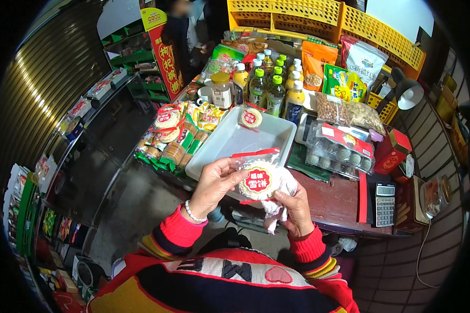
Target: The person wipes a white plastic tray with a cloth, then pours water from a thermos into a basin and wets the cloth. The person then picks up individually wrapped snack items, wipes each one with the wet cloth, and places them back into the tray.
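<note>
A round rice cracker in a clear packet (257, 180) with red edges is held up over the near side of a pale plastic tub (214, 152). My left hand (212, 187), with a beaded bracelet at the wrist, pinches the packet's left edge. My right hand (297, 209) grips a crumpled white cloth (285, 185) against the packet's right side. A similar cracker packet (251, 118) lies at the tub's far left corner. Left of the tub are stacked cracker packets (167, 119) and packs of round biscuits (177, 151).
Behind the tub stand several drink bottles (275, 97) and a yellow-lidded jar (222, 91). Snack pouches (318, 65), an egg carton (339, 148), a red box (394, 151), a calculator (385, 203) and a lamp (410, 94) are rightward. A person (185, 34) stands at the back.
</note>
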Tool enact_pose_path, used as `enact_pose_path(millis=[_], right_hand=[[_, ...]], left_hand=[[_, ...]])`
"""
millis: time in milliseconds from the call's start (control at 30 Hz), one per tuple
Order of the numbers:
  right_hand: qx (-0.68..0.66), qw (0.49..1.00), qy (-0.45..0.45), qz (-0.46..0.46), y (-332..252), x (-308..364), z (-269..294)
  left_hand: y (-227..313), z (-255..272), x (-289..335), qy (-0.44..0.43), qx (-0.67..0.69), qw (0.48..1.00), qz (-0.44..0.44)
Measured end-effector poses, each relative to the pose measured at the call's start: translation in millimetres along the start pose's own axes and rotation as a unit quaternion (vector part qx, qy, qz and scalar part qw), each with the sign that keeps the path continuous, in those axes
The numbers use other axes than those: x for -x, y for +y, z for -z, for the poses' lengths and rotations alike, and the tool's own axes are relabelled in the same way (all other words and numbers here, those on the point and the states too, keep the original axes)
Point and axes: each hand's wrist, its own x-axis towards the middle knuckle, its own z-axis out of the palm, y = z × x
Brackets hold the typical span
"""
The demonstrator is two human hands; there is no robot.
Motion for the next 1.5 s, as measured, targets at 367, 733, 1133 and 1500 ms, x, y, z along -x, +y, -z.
enact_pose_path(millis=[367,733,1133,1500], right_hand=[[0.215,0.976,0.042,-0.002,-11,11,6],[0.708,0.692,-0.14,0.032,-13,18,-4],[0.785,0.603,-0.084,0.119,11,14,8],[0.788,0.606,-0.059,0.093,-17,37,31]], left_hand=[[3,30,-4,0.101,-0.001,0.994,-0.043],[-7,64,4,0.146,0.02,0.989,-0.033],[-12,68,4,0.144,0.01,0.989,-0.027],[-6,81,-54,0.064,-0.115,0.99,-0.043]])
